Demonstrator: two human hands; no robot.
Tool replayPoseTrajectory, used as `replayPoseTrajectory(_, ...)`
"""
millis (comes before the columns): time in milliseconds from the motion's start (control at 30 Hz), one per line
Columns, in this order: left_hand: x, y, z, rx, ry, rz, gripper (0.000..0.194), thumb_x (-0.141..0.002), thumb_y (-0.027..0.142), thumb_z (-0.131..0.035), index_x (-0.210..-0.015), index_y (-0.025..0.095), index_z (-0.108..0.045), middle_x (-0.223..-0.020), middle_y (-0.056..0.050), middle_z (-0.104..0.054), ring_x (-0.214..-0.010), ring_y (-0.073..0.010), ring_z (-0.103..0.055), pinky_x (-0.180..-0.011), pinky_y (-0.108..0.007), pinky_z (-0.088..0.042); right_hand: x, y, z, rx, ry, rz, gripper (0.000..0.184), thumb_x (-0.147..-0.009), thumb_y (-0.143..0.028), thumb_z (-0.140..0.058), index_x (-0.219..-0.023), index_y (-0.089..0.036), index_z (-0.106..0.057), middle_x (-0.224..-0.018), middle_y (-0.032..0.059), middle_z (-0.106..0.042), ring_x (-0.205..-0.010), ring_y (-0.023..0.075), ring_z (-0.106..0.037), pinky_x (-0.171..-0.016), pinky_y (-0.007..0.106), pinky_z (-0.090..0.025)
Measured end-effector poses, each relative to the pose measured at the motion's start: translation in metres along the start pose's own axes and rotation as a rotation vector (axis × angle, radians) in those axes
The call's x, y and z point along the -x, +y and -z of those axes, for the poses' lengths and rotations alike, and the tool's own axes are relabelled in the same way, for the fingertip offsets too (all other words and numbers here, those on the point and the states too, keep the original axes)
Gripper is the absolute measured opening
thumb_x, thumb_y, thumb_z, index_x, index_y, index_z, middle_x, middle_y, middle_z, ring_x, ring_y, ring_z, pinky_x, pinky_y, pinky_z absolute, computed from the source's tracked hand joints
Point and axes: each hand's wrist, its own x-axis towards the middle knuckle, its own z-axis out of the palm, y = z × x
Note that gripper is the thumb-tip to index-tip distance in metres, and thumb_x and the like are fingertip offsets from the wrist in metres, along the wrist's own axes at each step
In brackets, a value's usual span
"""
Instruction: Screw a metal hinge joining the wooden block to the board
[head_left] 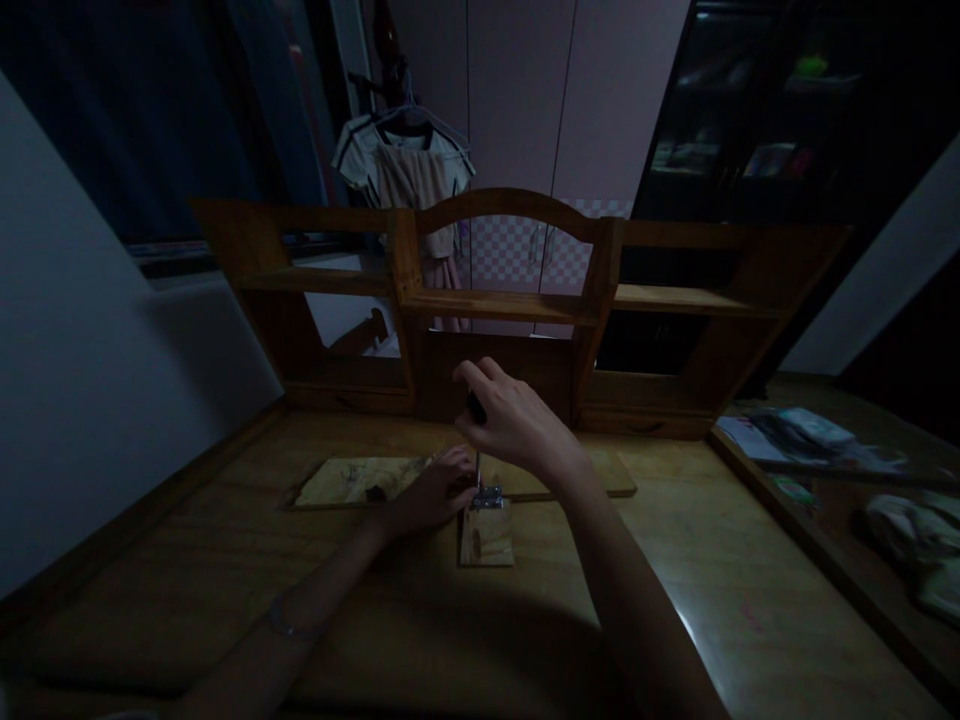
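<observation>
My right hand [514, 420] is closed round the dark handle of a screwdriver [478, 440], held upright with its shaft pointing down onto a small metal hinge [487, 497]. The hinge sits where a small wooden piece [486, 538] meets a long wooden board [360, 482] lying flat on the desk. My left hand [431, 492] rests on the long board right beside the hinge, fingers curled against it and pressing down. The room is dim and fine details are hard to see.
A wooden desk hutch [517, 300] with shelves stands along the back of the desk [225, 560]. Magazines [795, 435] and cloth [915, 540] lie at the right. A grey wall [82, 380] runs along the left. Clothes [409, 165] hang behind the hutch.
</observation>
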Motion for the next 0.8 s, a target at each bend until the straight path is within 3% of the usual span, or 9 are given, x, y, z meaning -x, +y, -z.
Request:
replayPoseTrajectory(233,0.0,0.001,-0.001,-0.011,0.02,0.004,0.018,-0.084,0.018,-0.063,-0.101,0.02,-0.062,-0.112,-0.007,-0.062,-0.11,-0.0251,-0.056,-0.098,-0.041,-0.047,0.0,0.001,0.0,0.069,-0.004,-0.05,0.024,-0.093,-0.034,-0.045,-0.114,-0.023,-0.049,-0.102,0.0052,-0.058,-0.075,0.0176,-0.06,-0.06,0.03,-0.034)
replayPoseTrajectory(400,-0.003,0.014,0.004,-0.096,-0.02,0.02,0.008,-0.09,0.024,-0.059,-0.095,0.019,-0.063,-0.101,-0.007,-0.063,-0.101,-0.0237,-0.058,-0.095,-0.041,-0.048,0.002,0.0,0.003,0.008,-0.041,0.038,0.026,-0.088,-0.029,-0.051,-0.114,-0.024,-0.049,-0.107,0.0045,-0.057,-0.081,0.0168,-0.06,-0.064,0.028,-0.035)
replayPoseTrajectory(567,-0.008,0.022,0.005,-0.207,-0.053,-0.042,0.007,-0.091,0.024,-0.059,-0.089,0.017,-0.062,-0.102,-0.007,-0.061,-0.106,-0.0245,-0.054,-0.1,-0.043,-0.044,0.002,-0.003,0.0,0.083,0.003,-0.028,0.022,-0.093,-0.038,-0.049,-0.109,-0.023,-0.051,-0.1,0.0044,-0.059,-0.075,0.0169,-0.06,-0.06,0.029,-0.032)
replayPoseTrajectory(800,-0.007,0.014,-0.001,-0.277,0.025,-0.056,0.016,-0.094,0.027,-0.054,-0.083,0.016,-0.058,-0.096,-0.007,-0.057,-0.101,-0.0236,-0.052,-0.095,-0.042,-0.045,0.005,-0.009,0.004,0.072,0.093,0.02,0.032,-0.089,-0.028,-0.052,-0.12,-0.023,-0.046,-0.11,0.0065,-0.056,-0.082,0.0182,-0.06,-0.063,0.029,-0.035)
